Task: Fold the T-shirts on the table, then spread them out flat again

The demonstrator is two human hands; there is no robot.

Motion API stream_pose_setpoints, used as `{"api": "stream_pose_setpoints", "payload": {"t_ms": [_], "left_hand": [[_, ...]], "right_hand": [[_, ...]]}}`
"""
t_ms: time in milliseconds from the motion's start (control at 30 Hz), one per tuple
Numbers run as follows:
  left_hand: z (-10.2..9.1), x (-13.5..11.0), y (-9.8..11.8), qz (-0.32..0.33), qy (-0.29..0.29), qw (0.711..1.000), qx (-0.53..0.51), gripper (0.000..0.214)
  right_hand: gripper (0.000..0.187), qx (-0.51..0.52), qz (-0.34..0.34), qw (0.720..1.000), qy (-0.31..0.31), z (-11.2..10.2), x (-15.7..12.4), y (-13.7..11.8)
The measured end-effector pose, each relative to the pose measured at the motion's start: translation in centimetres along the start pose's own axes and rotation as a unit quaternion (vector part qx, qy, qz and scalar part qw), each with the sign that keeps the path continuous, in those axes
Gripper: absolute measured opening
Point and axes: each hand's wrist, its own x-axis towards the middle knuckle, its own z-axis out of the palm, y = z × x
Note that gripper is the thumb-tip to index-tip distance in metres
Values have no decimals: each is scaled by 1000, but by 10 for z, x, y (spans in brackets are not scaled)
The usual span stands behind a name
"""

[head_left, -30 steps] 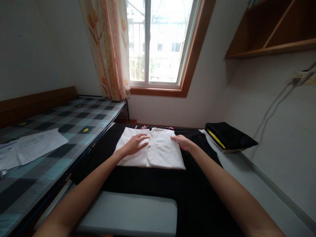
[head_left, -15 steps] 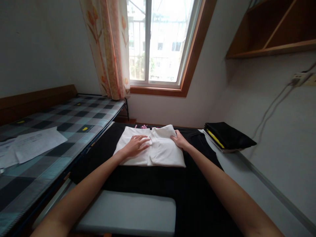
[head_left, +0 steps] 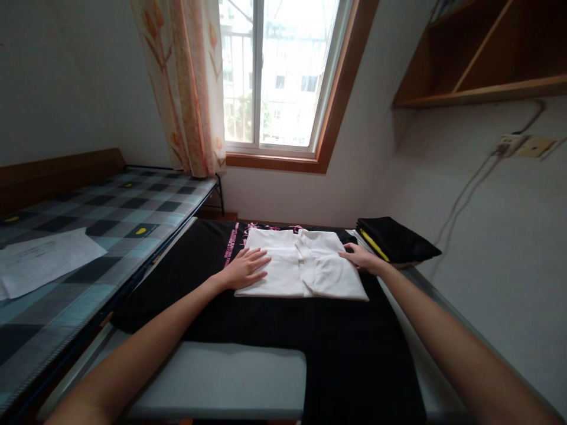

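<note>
A folded white garment (head_left: 303,264) lies on a spread black garment (head_left: 274,319) with pink lettering, on a grey table (head_left: 221,378). My left hand (head_left: 245,268) rests flat on the white garment's left edge, fingers stretched out. My right hand (head_left: 361,258) lies at its right edge, fingers extended against the cloth, holding nothing that I can see.
A folded black cloth with a yellow stripe (head_left: 394,241) sits at the table's far right, close to my right hand. A bed with a checked cover (head_left: 110,218) and a sheet of paper (head_left: 42,260) runs along the left. Window, curtain and wooden shelf stand beyond.
The white garment has slid to the right across the black one, uncovering pink lettering. My right hand let the raised corner down; it now lies flat at the right edge.
</note>
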Motion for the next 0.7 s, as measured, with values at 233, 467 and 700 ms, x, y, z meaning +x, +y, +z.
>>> {"api": "stream_pose_setpoints", "payload": {"t_ms": [233,467,700], "left_hand": [[-3,2,-2,-13,52,993,-109,48],[-19,14,7,-167,172,788,-567,73],[-14,14,4,-247,135,714,-641,92]], "right_hand": [[39,118,-2,993,-31,-25,-6,-52],[49,251,-247,914,-202,26,-29,-155],[41,-14,-390,921,-2,116,-10,-123]]}}
